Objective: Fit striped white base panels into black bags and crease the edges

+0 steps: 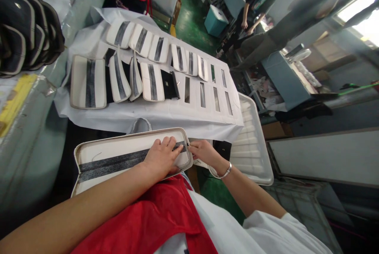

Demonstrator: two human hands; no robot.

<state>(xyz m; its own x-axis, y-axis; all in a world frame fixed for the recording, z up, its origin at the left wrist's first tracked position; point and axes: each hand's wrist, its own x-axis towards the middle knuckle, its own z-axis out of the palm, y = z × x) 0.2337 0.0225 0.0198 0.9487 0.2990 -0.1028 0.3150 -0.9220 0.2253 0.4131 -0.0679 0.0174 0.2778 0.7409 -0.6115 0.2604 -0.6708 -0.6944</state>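
A long white-lined case shell (118,149) with a raised rim and a dark grey strip down its middle lies across my front, against the red apron (142,218). My left hand (164,157) rests on its inner face near the right end, fingers spread over the strip. At the right rim, my right hand (204,151) has its fingertips closed together. A small dark bit shows at those fingertips, too small to make out. Beneath the right hand hangs a thin white loop, partly hidden by the wrist.
A white-covered table (166,113) holds several smaller white shells (152,82) and has rectangular slots at its right. Dark shells (17,29) are stacked at the left. A white ribbed tray (251,143) stands right of the table; another person (256,7) works farther back.
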